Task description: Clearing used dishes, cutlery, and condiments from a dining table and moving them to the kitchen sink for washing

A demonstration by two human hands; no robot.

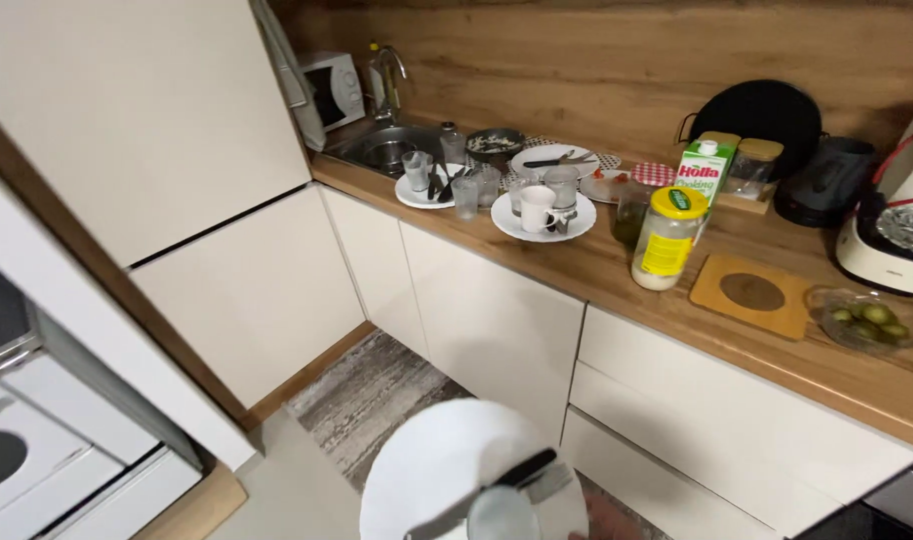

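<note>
A round white plate (432, 470) hovers low in the view, above the floor in front of the lower cabinets. A black-handled knife (525, 470) and a small clear glass (502, 517) lie on it. At the plate's lower right rim a small blurred patch of my right hand (607, 520) shows, apparently gripping the plate from below. My left hand is out of sight.
The wooden counter (597, 270) carries plates with cups and glasses (543, 212), a yellow-lidded jar (667, 238), a milk carton (704, 168), a wooden trivet (752, 293) and a bowl of green fruit (867, 320). Sink (387, 150) and microwave (332, 92) are far left. A rug (377, 400) covers the floor.
</note>
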